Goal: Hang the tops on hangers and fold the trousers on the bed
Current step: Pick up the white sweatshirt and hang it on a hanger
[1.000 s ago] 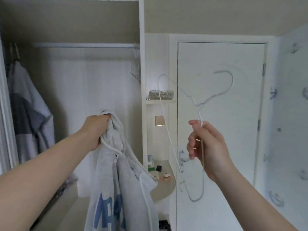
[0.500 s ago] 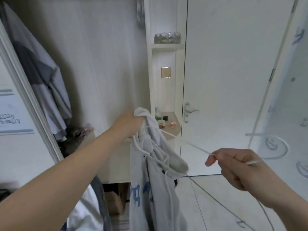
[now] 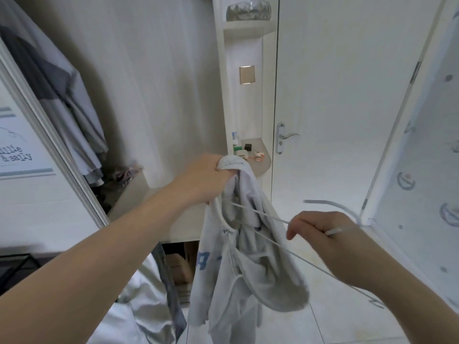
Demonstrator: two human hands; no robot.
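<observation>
**Wardrobe corner beside a white door: holdings and contents**

Setting: open white wardrobe [image 3: 149,83] on the left, plain white door [image 3: 347,95] with a chrome lever handle [image 3: 285,137] on the right, pale tiled floor [image 3: 323,319] below.

1. Wardrobe. Contains one grey garment with dark bands [image 3: 62,95], hanging at the far left. A dark crumpled bundle [image 3: 124,173] lies on the inner ledge. A brown cardboard box [image 3: 178,264] sits in the recess under the ledge.
2. Upper corner shelf [image 3: 248,29]. Bears a faceted glass bowl [image 3: 249,11]; its contents cannot be told.
3. Lower rounded corner shelf [image 3: 260,170]. Holds a small white bottle [image 3: 234,140], a black cube [image 3: 248,146] and several small white and orange items, too small to identify.
4. Light grey hooded top with blue lettering [image 3: 223,281]. Held in the air in front of the wardrobe, hanging down with its hood sagging open. The left hand [image 3: 211,180] is closed round the bunched fabric at its top.
5. Thin white wire hanger [image 3: 325,202]. The right hand [image 3: 323,234] pinches it at the neck, hook pointing right. One wire arm reaches into the top's neck opening, just below the left hand.
6. Sliding wardrobe panel with printed lettering [image 3: 19,155], at the left edge.
</observation>
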